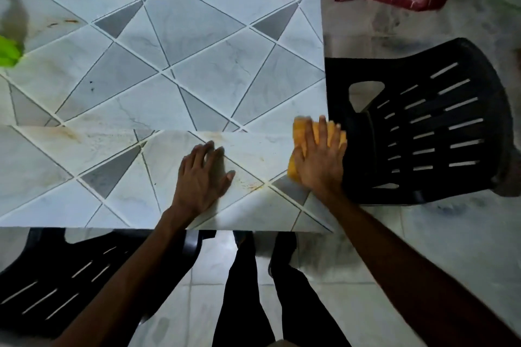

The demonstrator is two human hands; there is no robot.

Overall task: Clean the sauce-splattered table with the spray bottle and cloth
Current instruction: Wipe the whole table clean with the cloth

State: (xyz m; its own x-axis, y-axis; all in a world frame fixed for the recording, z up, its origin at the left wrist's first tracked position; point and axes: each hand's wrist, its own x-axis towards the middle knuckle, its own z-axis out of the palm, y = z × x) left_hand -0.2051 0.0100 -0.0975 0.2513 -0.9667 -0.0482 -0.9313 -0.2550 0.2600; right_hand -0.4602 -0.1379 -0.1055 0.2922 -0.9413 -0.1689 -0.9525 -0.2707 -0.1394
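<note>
The right hand lies flat on the orange cloth, with straight fingers pressing it down on the table. It does not curl round the cloth. The cloth sits at the very edge of the table, on the side away from the left hand, and a bit of it hangs past the edge toward the black chair.

The left hand is flat on the table too, fingers spread, holding nothing. It looks like it is there to lean on.

Small orange-brown sauce marks lie between the two hands, just beside the left thumb. Fainter brown smears run far out past the left hand. So the dirty part lies to the left of the cloth, and I think the next wipe must go that way, across toward the left hand. That hand may need to lift out of the way.

A blurry green and white thing, most likely the spray bottle, stands far out past the left hand. The left hand is the nearer one to it
</note>
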